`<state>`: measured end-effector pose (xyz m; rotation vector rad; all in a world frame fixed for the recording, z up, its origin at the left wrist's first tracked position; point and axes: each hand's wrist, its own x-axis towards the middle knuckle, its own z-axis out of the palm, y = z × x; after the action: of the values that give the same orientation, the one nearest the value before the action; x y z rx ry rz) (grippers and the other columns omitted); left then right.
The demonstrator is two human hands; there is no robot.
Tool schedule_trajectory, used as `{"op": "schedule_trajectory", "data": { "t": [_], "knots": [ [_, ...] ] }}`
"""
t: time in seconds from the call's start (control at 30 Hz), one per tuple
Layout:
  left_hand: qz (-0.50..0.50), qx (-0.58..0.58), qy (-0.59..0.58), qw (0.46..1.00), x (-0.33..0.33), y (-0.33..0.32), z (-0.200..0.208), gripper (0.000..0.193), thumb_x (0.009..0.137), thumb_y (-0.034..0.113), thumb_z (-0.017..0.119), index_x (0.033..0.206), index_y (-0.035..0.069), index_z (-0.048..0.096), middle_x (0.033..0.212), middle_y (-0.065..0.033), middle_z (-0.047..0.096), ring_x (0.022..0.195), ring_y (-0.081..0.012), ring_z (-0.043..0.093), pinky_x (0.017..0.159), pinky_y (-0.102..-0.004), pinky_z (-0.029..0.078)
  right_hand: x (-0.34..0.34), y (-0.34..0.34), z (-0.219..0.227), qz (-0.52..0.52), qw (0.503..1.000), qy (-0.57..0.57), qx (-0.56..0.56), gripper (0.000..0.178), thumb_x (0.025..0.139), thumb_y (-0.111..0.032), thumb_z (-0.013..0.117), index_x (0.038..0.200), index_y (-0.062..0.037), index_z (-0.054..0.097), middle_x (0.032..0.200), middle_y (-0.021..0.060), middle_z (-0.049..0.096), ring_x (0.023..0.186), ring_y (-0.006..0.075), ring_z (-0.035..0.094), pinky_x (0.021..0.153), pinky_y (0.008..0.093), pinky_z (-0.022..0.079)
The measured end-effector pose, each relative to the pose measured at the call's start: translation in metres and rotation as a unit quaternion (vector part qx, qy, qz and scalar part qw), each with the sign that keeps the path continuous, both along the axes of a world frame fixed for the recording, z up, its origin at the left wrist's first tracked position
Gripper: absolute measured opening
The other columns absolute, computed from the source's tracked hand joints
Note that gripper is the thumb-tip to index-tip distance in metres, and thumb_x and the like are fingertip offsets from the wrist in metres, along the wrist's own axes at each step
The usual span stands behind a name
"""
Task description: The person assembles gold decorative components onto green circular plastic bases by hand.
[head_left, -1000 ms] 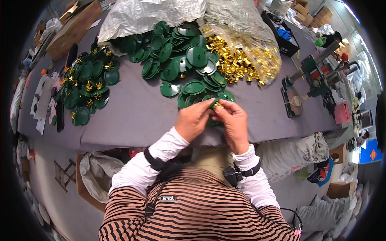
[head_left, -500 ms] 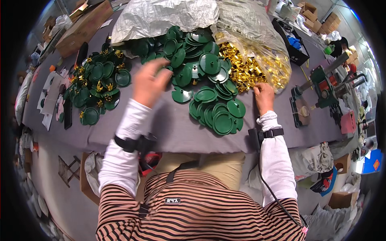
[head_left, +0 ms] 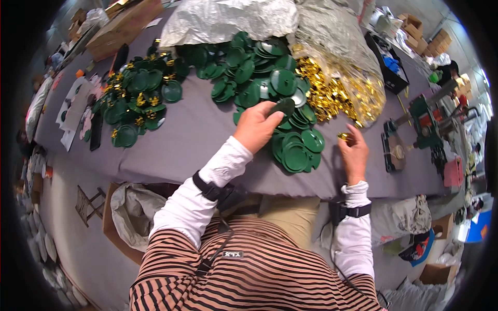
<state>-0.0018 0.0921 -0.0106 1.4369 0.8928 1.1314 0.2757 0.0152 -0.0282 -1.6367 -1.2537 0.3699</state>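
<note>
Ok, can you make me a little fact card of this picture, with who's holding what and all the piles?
Left grip: holding a green disc
Right grip: pinching a small gold piece
Middle piles: loose green discs, overlapping
Left pile: green discs mixed with gold pieces
Gold heap: shiny bits, partly under clear plastic
Right side: green metal tool with a handle
Table cover: grey cloth

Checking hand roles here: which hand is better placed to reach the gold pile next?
Probably the right hand: it is by the near edge of the gold pile, holding a gold piece. The left hand, holding a green disc, is farther off, at the middle green pile.
</note>
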Motion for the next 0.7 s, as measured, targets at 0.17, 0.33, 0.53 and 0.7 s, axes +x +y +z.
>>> {"op": "schedule_trajectory", "data": {
  "t": [0.17,0.33,0.53,0.7],
  "knots": [
    [-0.103,-0.151,-0.166,0.969,0.019,-0.040,0.023,0.024,0.095,0.006,0.054,0.117,-0.004,0.056,0.104,-0.0051,0.065,0.092,-0.0103,0.061,0.082,-0.0272,0.051,-0.080,-0.034,0.045,0.114,0.987,0.052,0.105,0.030,0.076,0.002,0.074,0.105,-0.0015,0.067,0.102,0.0091,0.066,0.083,0.0141,0.065,0.072,0.0250,0.053],
    [-0.129,-0.088,-0.070,0.985,0.033,-0.060,0.013,0.028,0.095,0.003,0.052,0.122,-0.004,0.053,0.111,-0.0047,0.064,0.096,-0.0097,0.061,0.083,-0.0244,0.049,-0.094,-0.038,0.043,0.133,0.978,-0.024,0.157,0.030,0.076,0.003,0.074,0.106,-0.0006,0.068,0.102,0.0118,0.068,0.081,0.0151,0.066,0.071,0.0252,0.053],
    [-0.024,0.139,0.128,0.982,0.035,-0.084,0.012,0.033,0.089,0.002,0.056,0.122,0.001,0.057,0.104,-0.0194,0.066,0.088,-0.0290,0.069,0.074,-0.0322,0.053,-0.093,-0.047,0.033,0.122,0.987,0.049,0.090,0.028,0.078,0.002,0.073,0.106,0.0002,0.068,0.100,0.0092,0.069,0.080,0.0126,0.066,0.071,0.0244,0.053],
    [0.002,0.256,0.133,0.958,0.028,-0.079,-0.001,0.035,0.085,0.000,0.059,0.120,0.001,0.059,0.105,-0.0189,0.067,0.090,-0.0327,0.068,0.077,-0.0363,0.054,-0.106,-0.047,0.022,0.109,0.900,0.421,-0.007,0.030,0.083,0.000,0.072,0.111,0.0034,0.064,0.095,0.0057,0.069,0.080,0.0108,0.064,0.074,0.0239,0.053]
  ]
}}
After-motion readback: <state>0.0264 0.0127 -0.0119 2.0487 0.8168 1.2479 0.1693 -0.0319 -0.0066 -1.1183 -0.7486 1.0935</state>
